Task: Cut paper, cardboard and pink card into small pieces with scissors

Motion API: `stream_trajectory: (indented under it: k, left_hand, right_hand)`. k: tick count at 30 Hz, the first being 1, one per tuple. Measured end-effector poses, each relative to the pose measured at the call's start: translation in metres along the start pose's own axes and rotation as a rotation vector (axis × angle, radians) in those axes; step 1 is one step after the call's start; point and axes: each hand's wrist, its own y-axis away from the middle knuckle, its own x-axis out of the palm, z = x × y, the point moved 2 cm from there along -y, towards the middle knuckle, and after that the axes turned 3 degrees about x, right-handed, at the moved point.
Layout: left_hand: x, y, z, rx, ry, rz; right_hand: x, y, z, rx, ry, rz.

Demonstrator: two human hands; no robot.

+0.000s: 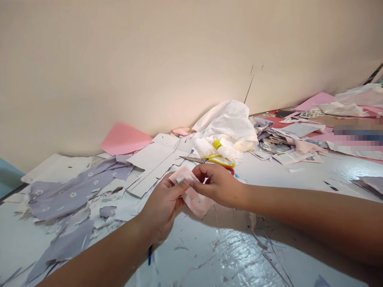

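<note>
Both hands pinch a small piece of pale pink fabric [199, 202] over the tabletop. My left hand [163, 203] is closed on its left side, with the thumb lying on top. At the upper right edge of the fabric, my right hand [220, 185] grips with thumb and fingers pressed together, the thumb tips nearly meeting. Just beyond the hands lie scissors [223, 160] with yellow and orange handles, blades pointing left. Beside them is a yellow-labelled roll [217, 145]. A thin blue object [150, 255], partly hidden, shows below my left wrist.
Grey flower-patterned fabric [74, 189] and white card pieces [158, 159] lie to the left. A pink sheet [125, 139] leans on the wall. White cloth [227, 121] is heaped behind the scissors. Stacked fabric scraps [281, 143] cover the right side; loose threads litter the shiny table [185, 263].
</note>
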Motion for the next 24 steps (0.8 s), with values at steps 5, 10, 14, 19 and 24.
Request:
stream_trajectory:
  k: [5,10,14,19,24]
  left_hand:
    - [0.0,0.001,0.001,0.027,-0.002,0.013]
    - [0.001,0.002,0.002,0.043,-0.029,0.022]
    - [0.002,0.002,0.0,0.069,-0.07,0.029]
    - [-0.002,0.003,0.003,0.066,-0.182,0.005]
    - [-0.002,0.001,-0.013,0.095,-0.495,0.026]
  right_hand:
    - [-0.001,-0.001,-0.002,-0.018,-0.018,-0.012]
    - [0.002,-0.001,-0.004,-0.03,0.027,-0.021]
    - [0.004,-0.001,-0.007,0.035,-0.033,-0.004]
    - [0.005,-0.002,-0.009,0.145,-0.091,-0.027]
    - [0.006,-0.001,-0.014,0.222,-0.247,-0.075]
